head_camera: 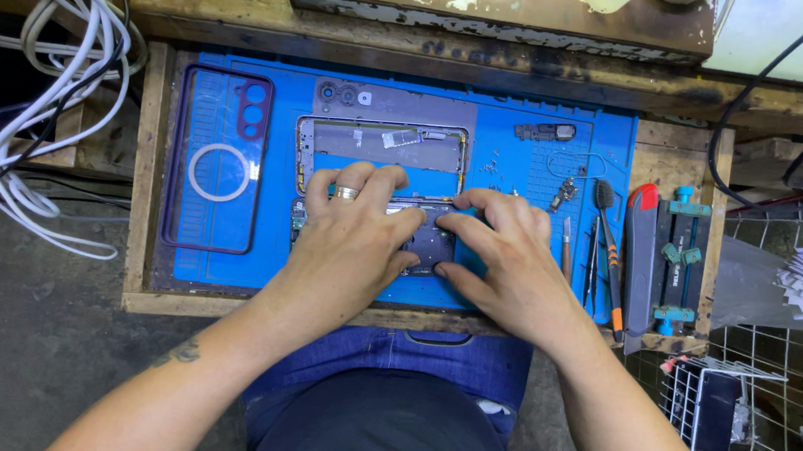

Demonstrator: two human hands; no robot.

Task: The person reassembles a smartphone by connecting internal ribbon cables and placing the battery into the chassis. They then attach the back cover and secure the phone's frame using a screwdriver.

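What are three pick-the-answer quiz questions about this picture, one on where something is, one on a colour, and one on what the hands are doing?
1. Where does the clear phone case lie?
A. left of the hands
B. right of the hands
C. on the person's lap

2. What colour is the work mat?
A. green
B. blue
C. red

3. What are the left hand and right hand doing?
A. resting apart on the wood
B. holding a brush
C. both pressing on the opened phone

Answers:
1. A, the case sits at the mat's left end.
2. B, the mat is bright blue.
3. C, the fingers of both hands meet on the phone's lower part.
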